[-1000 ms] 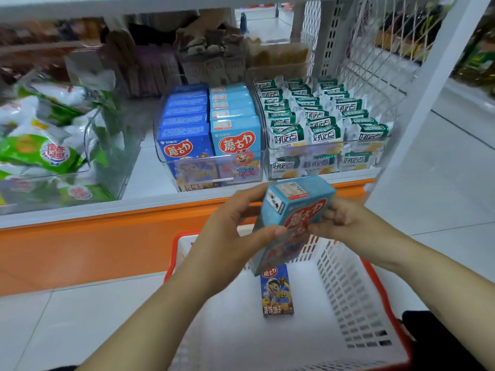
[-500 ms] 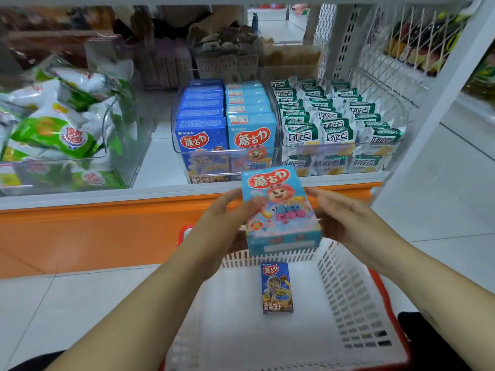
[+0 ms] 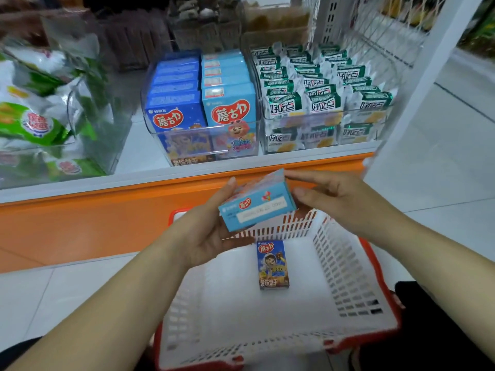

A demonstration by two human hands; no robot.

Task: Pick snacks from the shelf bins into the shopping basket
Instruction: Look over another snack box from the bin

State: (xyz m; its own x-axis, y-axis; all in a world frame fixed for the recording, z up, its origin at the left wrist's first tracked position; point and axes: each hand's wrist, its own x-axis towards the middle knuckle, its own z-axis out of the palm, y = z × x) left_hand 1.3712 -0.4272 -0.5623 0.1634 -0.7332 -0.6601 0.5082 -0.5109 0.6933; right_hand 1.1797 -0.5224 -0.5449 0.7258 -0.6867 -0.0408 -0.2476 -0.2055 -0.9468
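Shelf bins (image 3: pixel 203 135) span the upper frame. At centre, above the basket (image 3: pixel 345 274), left grip (image 3: pixel 209 236) clasps the light-blue box (image 3: pixel 257 207); right grip (image 3: pixel 342 204) pinches its end. Judged light, stiff, crushable: hold opposite faces.

bright, even shop light with soft, faint shadows
wide-angle bending at the edges; chip bags (image 3: pixel 32 116) at left and the shelf (image 3: pixel 80 183) back are blurred; the basket (image 3: pixel 348 263) floor glares white.
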